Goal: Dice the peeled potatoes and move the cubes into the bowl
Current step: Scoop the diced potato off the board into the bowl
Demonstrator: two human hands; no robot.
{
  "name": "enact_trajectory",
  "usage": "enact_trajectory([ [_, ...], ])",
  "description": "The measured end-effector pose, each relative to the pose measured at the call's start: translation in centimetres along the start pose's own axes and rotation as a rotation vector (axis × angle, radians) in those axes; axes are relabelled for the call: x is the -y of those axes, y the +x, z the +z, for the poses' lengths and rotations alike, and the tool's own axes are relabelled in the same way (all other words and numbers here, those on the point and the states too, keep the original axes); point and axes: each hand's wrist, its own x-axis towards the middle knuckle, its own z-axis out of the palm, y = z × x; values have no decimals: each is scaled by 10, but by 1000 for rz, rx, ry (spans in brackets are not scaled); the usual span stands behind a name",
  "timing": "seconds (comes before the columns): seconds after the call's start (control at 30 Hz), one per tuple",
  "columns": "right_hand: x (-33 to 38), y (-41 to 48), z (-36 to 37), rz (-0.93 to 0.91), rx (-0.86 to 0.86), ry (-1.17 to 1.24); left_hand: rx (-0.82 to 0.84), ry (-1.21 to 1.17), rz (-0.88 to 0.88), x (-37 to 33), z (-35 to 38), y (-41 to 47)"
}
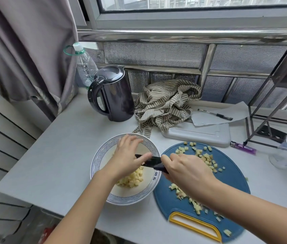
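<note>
White ceramic bowl [104, 152] with a blue wave-pattern rim sits on the pale grey countertop [60, 155], just left of the round blue plastic cutting board [167, 196]. The board's yellow handle loop faces me. I cannot tell whether bowl and board touch.

Diced pale-yellow potato cubes [132, 178]: one heap lies in the bowl, toward its near side, partly hidden by my wrist. More cubes are scattered on the board, a loose group at the far side and a trail along the near left, partly under my right forearm.

My right hand [186, 171] is over the board's left part, fingers curled tight round the handle of the black knife [152, 162]; the handle itself is mostly hidden. The blade reaches left across the bowl's rim.

My left hand [126, 159] is over the bowl, fingers straight and slightly spread, holding nothing. Its thumb side lies against the blade.

Behind the bowl stands a dark lidded electric kettle [114, 95], with a clear plastic bottle [84, 66] behind it. A crumpled beige striped cloth [163, 103] lies to the kettle's right. A purple lighter [244, 147] lies beyond the board.
</note>
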Motion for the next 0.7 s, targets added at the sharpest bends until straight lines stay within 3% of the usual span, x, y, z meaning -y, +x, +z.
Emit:
enact_trajectory([
  [0.2,2,-7,7,-61,-144,-18,96,-93,-74,11,15,-1],
  [0.37,1,-8,10,-82,-171,9,68,-87,-120,11,19,2],
  [0.57,-7,-24,9,-92,-170,36,-205,92,-153,62,18,2],
  [0.7,-20,-37,5,-25,-158,80,-375,37,-130,69,8,-4],
])
